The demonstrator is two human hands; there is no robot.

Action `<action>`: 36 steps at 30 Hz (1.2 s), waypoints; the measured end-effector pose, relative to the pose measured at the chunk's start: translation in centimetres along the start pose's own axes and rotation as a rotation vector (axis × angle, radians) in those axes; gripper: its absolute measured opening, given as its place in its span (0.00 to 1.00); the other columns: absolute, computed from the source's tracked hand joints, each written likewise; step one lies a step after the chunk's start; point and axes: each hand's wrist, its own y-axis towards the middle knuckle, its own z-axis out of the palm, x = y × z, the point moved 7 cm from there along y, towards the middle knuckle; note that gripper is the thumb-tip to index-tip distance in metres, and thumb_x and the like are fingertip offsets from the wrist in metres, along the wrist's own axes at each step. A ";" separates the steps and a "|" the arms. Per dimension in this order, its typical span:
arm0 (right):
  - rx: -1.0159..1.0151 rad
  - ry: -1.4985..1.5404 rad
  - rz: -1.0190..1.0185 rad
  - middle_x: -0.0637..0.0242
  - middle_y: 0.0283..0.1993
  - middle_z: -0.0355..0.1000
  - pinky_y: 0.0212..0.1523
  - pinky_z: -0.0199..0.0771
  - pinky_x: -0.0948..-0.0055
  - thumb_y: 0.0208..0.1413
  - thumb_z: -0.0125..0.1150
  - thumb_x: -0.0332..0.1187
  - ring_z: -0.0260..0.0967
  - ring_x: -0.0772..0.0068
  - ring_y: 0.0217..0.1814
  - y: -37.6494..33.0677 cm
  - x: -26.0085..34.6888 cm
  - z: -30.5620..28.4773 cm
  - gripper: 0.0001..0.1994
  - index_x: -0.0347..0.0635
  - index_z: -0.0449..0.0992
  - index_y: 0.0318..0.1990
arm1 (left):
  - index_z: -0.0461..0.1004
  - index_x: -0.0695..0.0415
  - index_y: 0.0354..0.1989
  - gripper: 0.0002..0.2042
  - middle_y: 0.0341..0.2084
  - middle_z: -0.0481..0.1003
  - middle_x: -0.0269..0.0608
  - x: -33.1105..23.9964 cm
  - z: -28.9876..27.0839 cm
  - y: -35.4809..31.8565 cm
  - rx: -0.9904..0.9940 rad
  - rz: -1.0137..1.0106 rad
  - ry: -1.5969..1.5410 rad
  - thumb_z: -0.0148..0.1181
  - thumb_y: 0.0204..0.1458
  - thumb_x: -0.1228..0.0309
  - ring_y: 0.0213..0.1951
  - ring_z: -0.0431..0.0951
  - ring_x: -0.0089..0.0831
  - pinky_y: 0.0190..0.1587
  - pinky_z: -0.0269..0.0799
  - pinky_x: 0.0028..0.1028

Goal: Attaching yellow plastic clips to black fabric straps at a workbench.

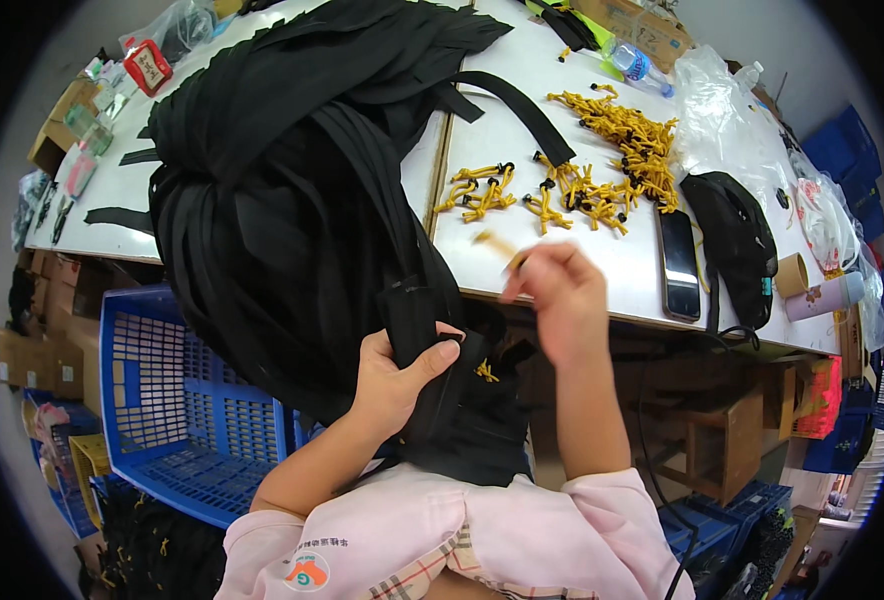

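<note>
My left hand (394, 372) grips a black strap (412, 310) that hangs from a big heap of black straps (282, 170) spilling over the white table's (562, 270) front edge. A small yellow cord piece (484, 372) shows on the strap beside my thumb. My right hand (554, 296), blurred, is raised just above the table edge and pinches a yellow cord piece (497, 245) between its fingertips. Behind it, loose yellow cord pieces with black toggles (582, 185) lie scattered on the table.
A black phone (678, 262) lies right of my right hand, next to a black pouch (734, 240). A clear plastic bag (722, 115), a bottle (634, 62) and a cup (824, 296) are further right. A blue plastic crate (177, 400) stands on the floor at left.
</note>
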 end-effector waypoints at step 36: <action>0.094 -0.085 -0.057 0.71 0.21 0.61 0.16 0.51 0.87 0.43 0.53 0.23 0.53 0.85 0.17 -6.0 -2.0 4.6 0.02 0.35 0.67 0.25 | 0.71 0.64 0.35 0.09 0.31 0.72 0.38 -2.8 0.9 -1.0 0.194 0.309 0.124 0.54 0.44 0.79 0.35 0.70 0.22 0.41 0.65 0.21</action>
